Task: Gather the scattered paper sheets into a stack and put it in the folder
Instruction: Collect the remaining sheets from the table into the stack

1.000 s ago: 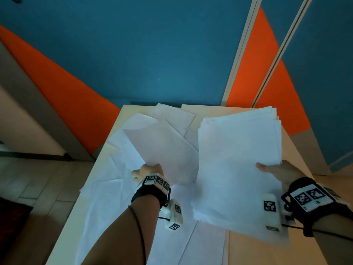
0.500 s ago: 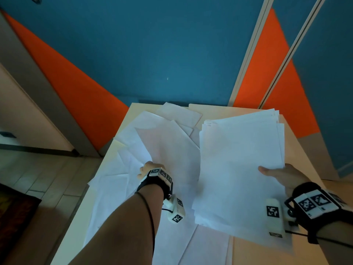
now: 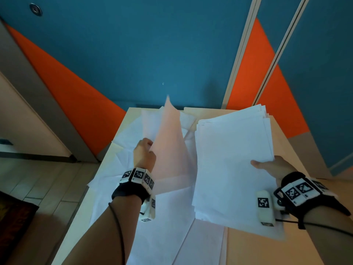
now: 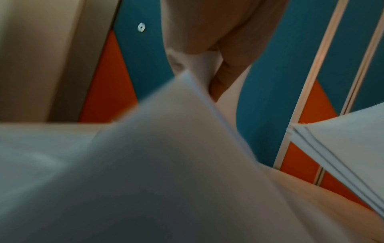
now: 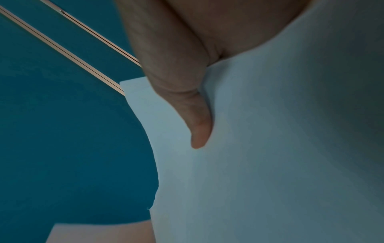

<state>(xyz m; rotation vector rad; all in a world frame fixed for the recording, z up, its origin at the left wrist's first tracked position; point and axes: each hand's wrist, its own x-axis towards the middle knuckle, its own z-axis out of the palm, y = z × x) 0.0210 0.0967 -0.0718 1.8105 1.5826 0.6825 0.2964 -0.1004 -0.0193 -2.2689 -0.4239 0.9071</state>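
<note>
The person's left hand [image 3: 144,153] is raised above the table, fingers and thumb pinching the near left edge of a single sheet [image 3: 170,142] of white paper that stands almost on edge, its far corner pointing up and faintly pink where light comes through it. In the left wrist view that sheet fills the lower frame as a blurred grey wedge, with curled fingers [image 4: 224,77] closed on its top edge. The right hand [image 3: 271,167] holds a thick stack [image 3: 233,161] of white sheets by its right edge, thumb [image 5: 197,115] lying flat on top and the other fingers hidden beneath; the stack tilts above the table's right half, its far edges slightly fanned. Both wrists wear black straps carrying white blocks printed with black-and-white square marker patterns; no words or brand names can be read on them or on any paper. Under the hands, loose sheets [image 3: 164,226] lie overlapping across the left and middle of the pale wooden table [image 3: 248,249]. Beyond the table stands a wall [image 3: 152,44] painted teal with orange triangles and two pale vertical strips. A folder cannot be made out in any view.
</note>
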